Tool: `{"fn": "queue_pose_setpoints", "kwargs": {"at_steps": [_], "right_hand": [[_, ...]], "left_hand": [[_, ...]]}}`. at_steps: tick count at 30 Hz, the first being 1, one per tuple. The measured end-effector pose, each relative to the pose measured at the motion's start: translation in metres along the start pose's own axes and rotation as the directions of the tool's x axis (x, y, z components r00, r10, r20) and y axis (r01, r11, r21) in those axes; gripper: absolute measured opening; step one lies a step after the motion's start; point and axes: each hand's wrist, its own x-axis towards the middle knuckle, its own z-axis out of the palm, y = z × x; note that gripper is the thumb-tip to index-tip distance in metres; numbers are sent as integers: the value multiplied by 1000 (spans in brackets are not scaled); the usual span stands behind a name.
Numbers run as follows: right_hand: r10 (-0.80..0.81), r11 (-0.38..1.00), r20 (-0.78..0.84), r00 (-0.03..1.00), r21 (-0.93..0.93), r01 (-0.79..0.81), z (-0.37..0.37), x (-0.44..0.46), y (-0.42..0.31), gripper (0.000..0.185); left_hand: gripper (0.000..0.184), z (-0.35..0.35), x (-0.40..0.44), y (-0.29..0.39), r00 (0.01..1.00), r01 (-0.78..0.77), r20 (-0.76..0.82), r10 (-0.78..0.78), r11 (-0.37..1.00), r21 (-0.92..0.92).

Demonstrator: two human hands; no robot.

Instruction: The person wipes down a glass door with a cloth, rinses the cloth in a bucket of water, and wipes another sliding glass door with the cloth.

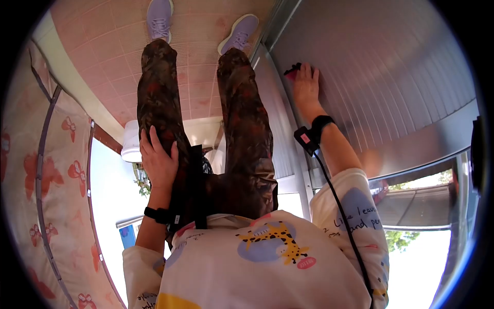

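My left hand lies on the left thigh of my dark patterned trousers, fingers a little apart and holding nothing. To the right, my right hand reaches out to a ribbed, silvery panel. Under its fingers is a small pink and black item, perhaps a cloth or pad, pressed against the panel near its edge. Most of that item is covered by the hand, so its kind is unclear. A black strap with a small box and a cable sits on my right wrist.
Pinkish floor tiles lie under my lilac shoes. A pale curtain with red butterflies hangs at the left. Behind my legs stands a white rounded object near a plant. A window shows at lower right.
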Motion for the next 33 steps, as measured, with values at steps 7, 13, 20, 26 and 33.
{"fn": "queue_pose_setpoints", "kwargs": {"at_steps": [7, 13, 20, 26, 33], "right_hand": [[-189, 969, 456, 870, 230, 89, -17, -33, -3, 40], [110, 993, -155, 982, 65, -101, -32, 1, 58, 45], [-94, 994, 295, 951, 80, 74, -35, -67, 21, 35], [-28, 989, 113, 993, 146, 11, -67, -66, 90, 22], [377, 924, -366, 851, 210, -319, -120, 29, 166, 10]], "left_hand": [[70, 2, -1, -1, 1000, -19, -9, 19, 1000, 4], [59, -13, 7, -3, 997, -51, 57, 56, 995, -85], [41, -217, 34, 194, 363, -503, -338, 868, -123, -856], [24, -248, -37, 277, 510, -143, -659, 553, -701, -699], [16, -250, -1, 283, 173, -69, -582, 795, -579, -812]]}}
